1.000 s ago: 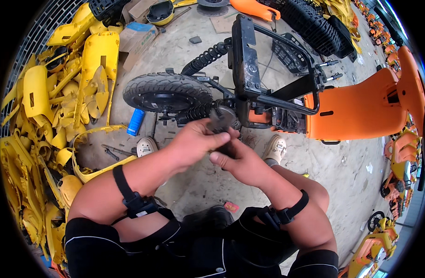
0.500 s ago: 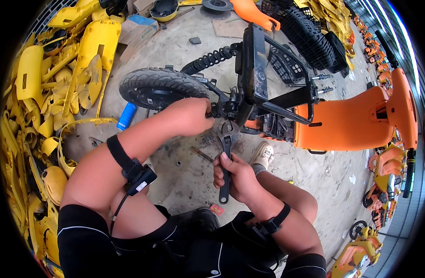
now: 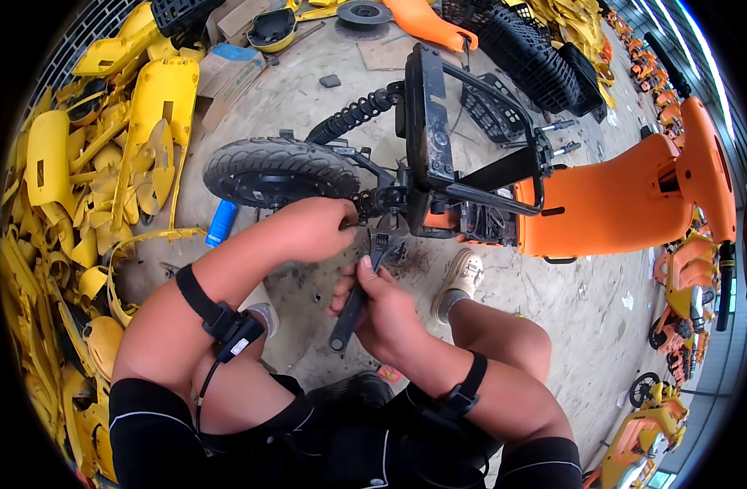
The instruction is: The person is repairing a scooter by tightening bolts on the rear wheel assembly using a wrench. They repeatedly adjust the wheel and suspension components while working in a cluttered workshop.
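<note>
An adjustable wrench (image 3: 355, 303) is in my right hand (image 3: 382, 314), the thumb laid along its handle. The wrench tilts up, with its jaws at the joint below the black spring (image 3: 365, 201) beside the scooter's frame (image 3: 430, 122). My left hand (image 3: 318, 230) is closed just left of that joint, its fingers curled under and mostly hidden, so what they grip does not show. Behind the left hand lies the rear wheel (image 3: 280, 173) with its black tyre. An orange body panel (image 3: 601, 208) covers the scooter's right part.
Yellow plastic panels (image 3: 48, 163) are heaped at the left. A blue can (image 3: 221, 222) lies on the floor near the wheel. Black baskets (image 3: 520, 61) and cardboard (image 3: 227, 77) are at the back. More scooters (image 3: 634, 440) line the right side.
The wrench has swung: its handle end has moved left and now leans, and its head has gone up to the joint. My left hand has shifted slightly left and down in the view.
</note>
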`<action>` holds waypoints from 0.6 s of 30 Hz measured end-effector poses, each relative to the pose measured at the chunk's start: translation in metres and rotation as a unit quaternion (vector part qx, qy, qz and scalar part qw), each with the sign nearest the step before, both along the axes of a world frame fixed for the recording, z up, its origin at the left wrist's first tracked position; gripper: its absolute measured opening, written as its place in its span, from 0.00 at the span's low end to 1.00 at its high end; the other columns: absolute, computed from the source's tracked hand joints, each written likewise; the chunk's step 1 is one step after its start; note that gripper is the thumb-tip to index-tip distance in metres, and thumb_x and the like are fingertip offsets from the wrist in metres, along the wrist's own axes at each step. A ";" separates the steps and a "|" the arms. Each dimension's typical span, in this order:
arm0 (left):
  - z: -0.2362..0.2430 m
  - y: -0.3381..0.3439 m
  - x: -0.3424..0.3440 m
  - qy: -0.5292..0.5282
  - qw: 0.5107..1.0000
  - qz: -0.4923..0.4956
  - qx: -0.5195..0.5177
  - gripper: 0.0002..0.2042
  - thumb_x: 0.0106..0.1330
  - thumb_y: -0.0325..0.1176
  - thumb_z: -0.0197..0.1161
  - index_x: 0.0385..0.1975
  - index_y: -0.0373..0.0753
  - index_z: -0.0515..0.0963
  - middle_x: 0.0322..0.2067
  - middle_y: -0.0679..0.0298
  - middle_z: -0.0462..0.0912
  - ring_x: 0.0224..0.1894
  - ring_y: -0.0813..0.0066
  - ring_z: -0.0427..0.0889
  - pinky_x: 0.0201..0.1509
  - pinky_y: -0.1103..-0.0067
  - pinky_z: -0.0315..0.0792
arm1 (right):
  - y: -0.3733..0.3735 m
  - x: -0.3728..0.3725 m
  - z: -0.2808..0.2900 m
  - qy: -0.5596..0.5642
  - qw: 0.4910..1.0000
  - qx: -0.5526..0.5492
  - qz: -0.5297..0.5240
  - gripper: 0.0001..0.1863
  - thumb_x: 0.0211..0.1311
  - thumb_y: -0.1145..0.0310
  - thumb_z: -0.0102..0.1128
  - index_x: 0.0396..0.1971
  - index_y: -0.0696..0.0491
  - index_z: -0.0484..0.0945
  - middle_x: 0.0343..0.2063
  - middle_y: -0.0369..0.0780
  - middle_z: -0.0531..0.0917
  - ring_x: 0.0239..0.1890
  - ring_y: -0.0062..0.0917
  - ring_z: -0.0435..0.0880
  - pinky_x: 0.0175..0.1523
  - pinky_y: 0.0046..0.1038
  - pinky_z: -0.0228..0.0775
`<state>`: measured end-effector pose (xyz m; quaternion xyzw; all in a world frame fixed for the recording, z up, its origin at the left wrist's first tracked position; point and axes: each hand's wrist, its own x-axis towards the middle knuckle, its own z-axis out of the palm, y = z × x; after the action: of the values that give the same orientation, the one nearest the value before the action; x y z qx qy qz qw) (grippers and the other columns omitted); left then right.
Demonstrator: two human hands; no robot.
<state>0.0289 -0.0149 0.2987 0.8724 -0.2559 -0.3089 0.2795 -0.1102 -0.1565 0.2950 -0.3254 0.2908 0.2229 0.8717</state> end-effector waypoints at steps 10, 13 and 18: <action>0.014 0.012 -0.004 0.007 1.000 -0.009 -0.027 0.18 0.68 0.36 0.58 0.53 0.31 0.78 0.44 0.46 0.85 0.49 0.53 0.85 0.53 0.67 0.77 | 0.012 0.009 0.002 -0.019 0.995 0.083 -0.052 0.15 0.80 0.57 0.45 0.45 0.55 0.71 0.32 0.40 0.81 0.34 0.30 0.82 0.47 0.40 0.77; 0.016 0.016 -0.007 0.013 0.999 -0.013 -0.034 0.18 0.69 0.36 0.58 0.54 0.31 0.78 0.45 0.46 0.85 0.49 0.53 0.85 0.54 0.67 0.76 | 0.015 0.009 -0.005 -0.018 0.997 0.030 -0.063 0.15 0.81 0.58 0.44 0.45 0.55 0.71 0.32 0.40 0.81 0.33 0.30 0.81 0.46 0.39 0.77; 0.027 0.010 -0.010 0.047 0.999 -0.004 -0.015 0.18 0.70 0.37 0.58 0.54 0.32 0.78 0.47 0.47 0.85 0.51 0.53 0.84 0.56 0.67 0.76 | 0.017 0.015 -0.004 -0.027 0.997 0.007 -0.076 0.17 0.81 0.56 0.42 0.46 0.55 0.71 0.32 0.40 0.81 0.31 0.29 0.81 0.43 0.38 0.77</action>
<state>0.0191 -0.0044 0.3258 0.8516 -0.2505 -0.3471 0.3028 -0.0948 -0.1394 0.2914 -0.3025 0.2898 0.1489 0.8957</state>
